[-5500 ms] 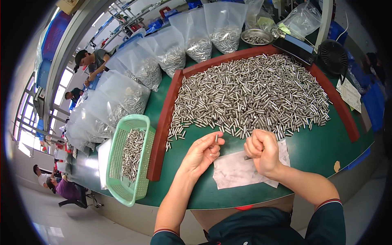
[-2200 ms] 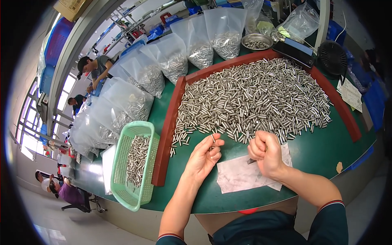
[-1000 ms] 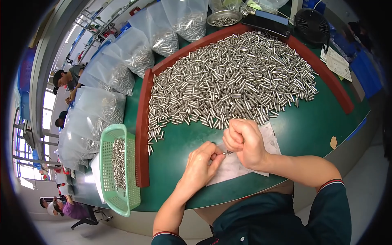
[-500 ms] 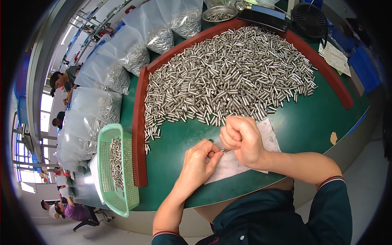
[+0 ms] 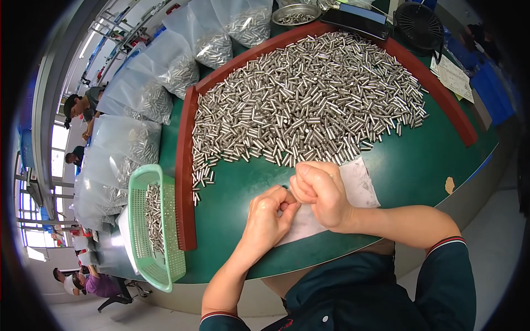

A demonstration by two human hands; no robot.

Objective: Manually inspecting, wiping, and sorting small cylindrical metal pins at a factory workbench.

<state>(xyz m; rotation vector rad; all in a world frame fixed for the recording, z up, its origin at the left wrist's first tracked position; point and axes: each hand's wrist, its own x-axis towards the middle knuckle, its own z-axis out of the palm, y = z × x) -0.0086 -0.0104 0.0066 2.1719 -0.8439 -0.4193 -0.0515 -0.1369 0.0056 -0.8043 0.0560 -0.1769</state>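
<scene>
Closer together than before, the left hand (image 5: 269,216) and right hand (image 5: 323,196) meet, fingers curled, over a pale sheet (image 5: 360,185); I can't tell what they pinch. Small metal pins (image 5: 309,102) lie heaped beyond.

- black fan (image 5: 418,26), upper right on bench (image 5: 425,165)
- dark flat device (image 5: 356,23), just left of fan
- printed papers (image 5: 456,80), right side, below fan
- tan patch (image 5: 449,185), near bench's right edge
- person in purple (image 5: 101,286), seated, lower left
- person in dark cap (image 5: 83,107), left
- shelving (image 5: 113,34), upper left
</scene>
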